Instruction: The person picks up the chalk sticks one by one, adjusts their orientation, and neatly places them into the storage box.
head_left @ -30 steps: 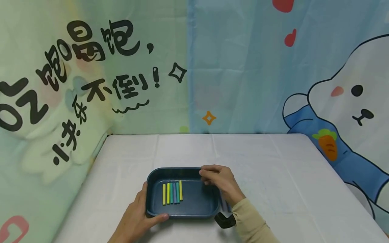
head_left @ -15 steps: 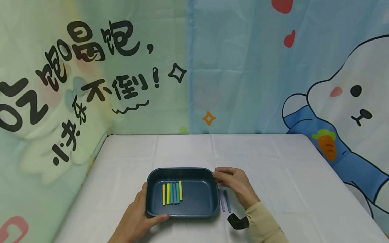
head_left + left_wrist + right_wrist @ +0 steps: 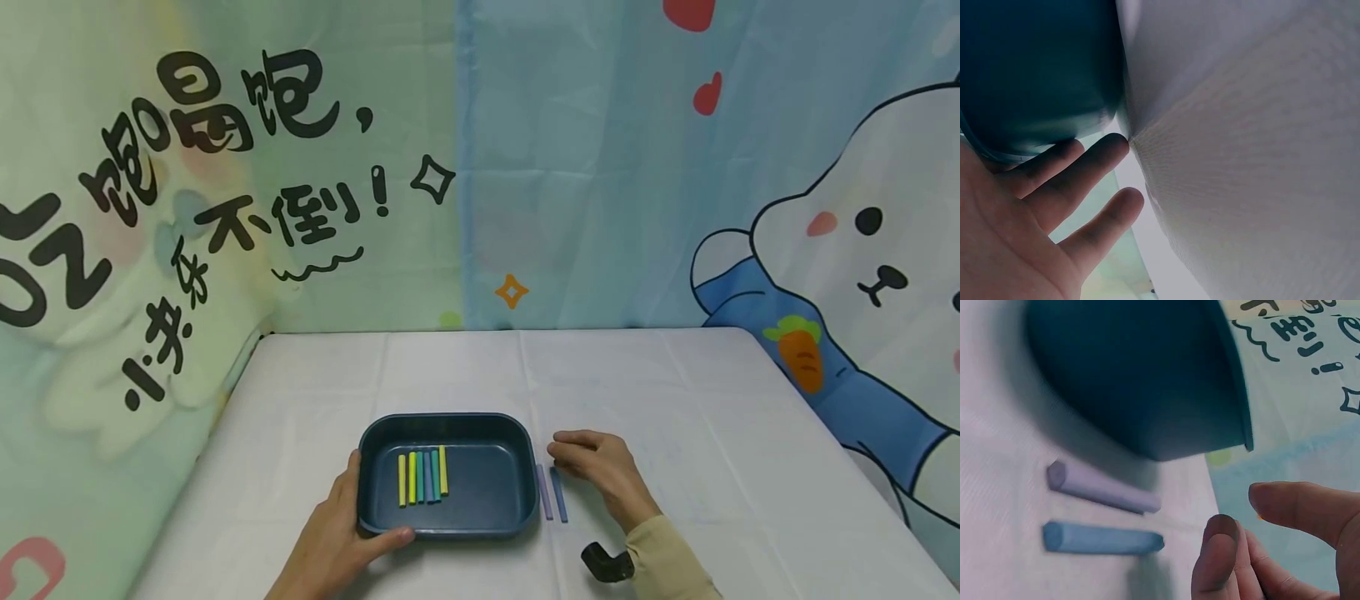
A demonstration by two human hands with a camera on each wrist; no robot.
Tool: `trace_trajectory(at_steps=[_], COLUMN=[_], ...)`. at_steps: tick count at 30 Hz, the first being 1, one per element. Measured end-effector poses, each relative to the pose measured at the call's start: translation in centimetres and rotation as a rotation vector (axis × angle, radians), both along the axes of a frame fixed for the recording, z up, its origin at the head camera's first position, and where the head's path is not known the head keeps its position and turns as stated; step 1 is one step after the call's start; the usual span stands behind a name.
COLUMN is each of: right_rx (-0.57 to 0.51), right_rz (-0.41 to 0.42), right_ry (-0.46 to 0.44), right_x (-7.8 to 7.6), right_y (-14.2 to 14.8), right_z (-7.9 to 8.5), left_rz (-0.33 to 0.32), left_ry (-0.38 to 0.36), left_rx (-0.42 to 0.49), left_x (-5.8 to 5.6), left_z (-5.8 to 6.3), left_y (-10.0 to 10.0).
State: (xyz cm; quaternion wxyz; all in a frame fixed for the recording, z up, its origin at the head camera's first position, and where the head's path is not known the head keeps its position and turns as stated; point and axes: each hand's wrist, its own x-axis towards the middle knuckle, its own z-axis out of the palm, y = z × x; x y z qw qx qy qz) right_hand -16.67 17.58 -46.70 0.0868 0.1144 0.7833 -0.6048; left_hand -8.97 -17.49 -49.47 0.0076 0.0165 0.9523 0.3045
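A dark blue tray (image 3: pixel 495 518) sits on the white table. Inside it, several yellow, green and blue chalk sticks (image 3: pixel 420 477) lie side by side, left of its middle. My left hand (image 3: pixel 341 529) rests against the tray's left front corner, thumb along the front and straight fingers (image 3: pixel 1079 181) at the side. To the right of the tray lie a purple chalk stick (image 3: pixel 1104 487) and a blue chalk stick (image 3: pixel 1104 539), roughly parallel. My right hand (image 3: pixel 603 475) is held just beyond them, thumb and index finger apart, nothing between them.
White cloth covers the table (image 3: pixel 660 400). Behind it hangs a printed curtain (image 3: pixel 585 167) with lettering and a cartoon animal. A black curved piece (image 3: pixel 606 563) shows at my right sleeve.
My right hand has moved right, from over the tray's far right corner to beside the tray, uncovering the purple and blue chalk sticks. My left hand and the tray have hardly moved.
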Motion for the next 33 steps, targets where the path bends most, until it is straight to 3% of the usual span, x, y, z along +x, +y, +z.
trace_trajectory(at_steps=[6,14,33], right_rx=[0.069,0.148,0.437], right_rz=[0.003,-0.004,0.045], right_ry=[-0.005,-0.026,0.117], right_x=[0.0,0.1,-0.4], right_y=[0.6,0.9,0.4], right_z=[-0.6,-1.5,-1.9], left_rz=[0.014,0.041,0.042], left_ry=[0.002,-0.049,-0.028], left_rx=[0.017,-0.004,0.02], left_x=[-0.2,-0.4,-0.8], left_z=[-0.1,0.3,0.0], left_y=[0.1,0.6,1.0])
